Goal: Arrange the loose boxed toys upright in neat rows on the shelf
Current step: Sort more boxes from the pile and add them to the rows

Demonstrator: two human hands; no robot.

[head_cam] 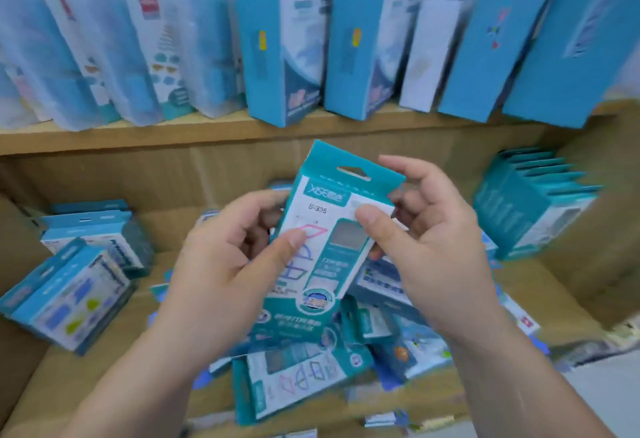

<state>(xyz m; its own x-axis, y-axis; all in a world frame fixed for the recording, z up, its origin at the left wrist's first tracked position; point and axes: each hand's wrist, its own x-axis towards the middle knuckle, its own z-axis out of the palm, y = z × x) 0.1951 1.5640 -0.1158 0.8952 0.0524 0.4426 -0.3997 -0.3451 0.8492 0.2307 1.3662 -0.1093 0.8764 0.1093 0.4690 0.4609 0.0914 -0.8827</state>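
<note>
Hands hold one teal boxed toy [322, 212] tilted above the lower shelf [547, 299], hang tab uppermost. The left hand [221, 264] grips its left edge, thumb pressed on the front. The right hand [433, 247] pinches the right edge between thumb and curled fingers. A loose heap of boxes [304, 378] lies beneath, a stack [79, 292] at left, an upright row [530, 205] at right. Taller boxes [277, 46] line the upper shelf [138, 139].

Wooden shelf [138, 136], pale grey floor [604, 391]

Glossy teal cardboard toy box [323, 229], matt wooden shelf [138, 136] (pale, smooth)
</note>
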